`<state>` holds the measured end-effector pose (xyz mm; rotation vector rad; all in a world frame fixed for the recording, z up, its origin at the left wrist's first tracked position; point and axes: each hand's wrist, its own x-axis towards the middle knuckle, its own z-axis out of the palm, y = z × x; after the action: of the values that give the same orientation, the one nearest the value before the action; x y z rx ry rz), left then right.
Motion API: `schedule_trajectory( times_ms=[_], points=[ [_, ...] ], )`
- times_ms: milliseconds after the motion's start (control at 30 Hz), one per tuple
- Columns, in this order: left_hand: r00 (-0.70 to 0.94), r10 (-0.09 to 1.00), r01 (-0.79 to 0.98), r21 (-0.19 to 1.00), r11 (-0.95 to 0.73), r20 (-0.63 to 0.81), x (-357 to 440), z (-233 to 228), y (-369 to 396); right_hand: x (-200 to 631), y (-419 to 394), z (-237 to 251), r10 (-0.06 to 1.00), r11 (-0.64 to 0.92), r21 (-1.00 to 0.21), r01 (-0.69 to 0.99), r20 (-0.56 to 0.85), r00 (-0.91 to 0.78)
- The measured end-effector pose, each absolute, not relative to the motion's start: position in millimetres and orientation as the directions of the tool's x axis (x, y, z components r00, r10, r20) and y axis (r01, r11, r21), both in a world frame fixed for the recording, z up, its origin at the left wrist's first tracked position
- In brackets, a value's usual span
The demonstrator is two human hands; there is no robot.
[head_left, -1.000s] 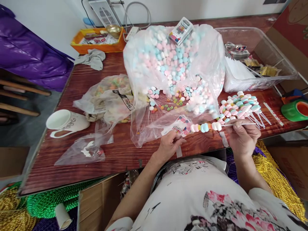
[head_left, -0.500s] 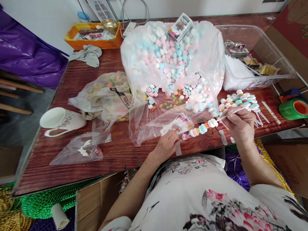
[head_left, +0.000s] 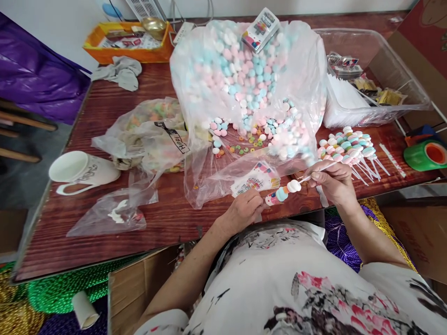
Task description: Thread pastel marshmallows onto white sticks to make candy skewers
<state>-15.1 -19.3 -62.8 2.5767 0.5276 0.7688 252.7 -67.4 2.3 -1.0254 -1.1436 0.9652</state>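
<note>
Can't really read the print on the small card (head_left: 256, 180) under the clear bag (head_left: 244, 116), too blurry. The cardboard box (head_left: 424, 42) at upper right gets cut off by the frame edge, and the left hand (head_left: 244, 210) hides its own fingertips.

White floral top (head_left: 300, 279), short sleeves

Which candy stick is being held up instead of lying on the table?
The candy stick between the right hand and left hand; the other finished sticks lie piled on the table.
</note>
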Motion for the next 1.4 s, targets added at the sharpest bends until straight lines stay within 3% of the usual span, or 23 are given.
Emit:
schedule_trajectory(
  times_ms=[133, 300, 500, 600, 800, 900, 1033, 1200, 1300, 1400],
  points=[
    [0.764, 0.503, 0.268, 0.509, -0.818, 0.405, -13, -67, -22, 246, -72, -10, 0.972, 0.196, -0.972, -0.128, 0.175, 0.156],
    [0.659, 0.65, 0.369, 0.589, -0.718, 0.379, -5, -58, -25, 240, -73, -14, 0.953, 0.241, -0.95, -0.196, 0.194, 0.232],
    [0.714, 0.697, 0.349, 0.832, -0.431, 0.061, 6, -47, -29, 231, -79, -12, 0.932, 0.325, -0.945, -0.04, 0.313, 0.182],
    [0.686, 0.727, 0.318, 0.903, -0.289, -0.009, 10, -44, -30, 229, -82, -10, 0.931, 0.354, -0.935, 0.034, 0.355, 0.086],
    [0.641, 0.766, 0.359, 0.904, -0.233, -0.057, 15, -39, -28, 219, -76, -14, 0.976, 0.211, -0.974, -0.085, 0.205, 0.069],
    [0.643, 0.761, 0.41, 0.878, -0.245, -0.088, 15, -36, -28, 217, -72, -12, 0.979, 0.206, -0.958, -0.202, 0.203, 0.035],
    [0.687, 0.703, 0.431, 0.882, -0.192, -0.183, 15, -27, -28, 223, -65, -3, 0.941, 0.319, -0.938, -0.137, 0.33, -0.069],
    [0.791, 0.556, 0.281, 0.959, 0.038, -0.254, 19, -13, -25, 225, -54, 4, 0.939, 0.298, -0.953, -0.058, 0.304, -0.164],
    [0.805, 0.527, 0.193, 0.961, 0.199, -0.271, 24, -7, -22, 214, -49, 1, 0.953, 0.259, -0.965, -0.039, 0.262, -0.149],
    [0.777, 0.526, 0.217, 0.932, 0.291, -0.345, 28, -6, -20, 197, -49, -9, 0.943, 0.275, -0.961, 0.032, 0.263, -0.206]
  ],
)
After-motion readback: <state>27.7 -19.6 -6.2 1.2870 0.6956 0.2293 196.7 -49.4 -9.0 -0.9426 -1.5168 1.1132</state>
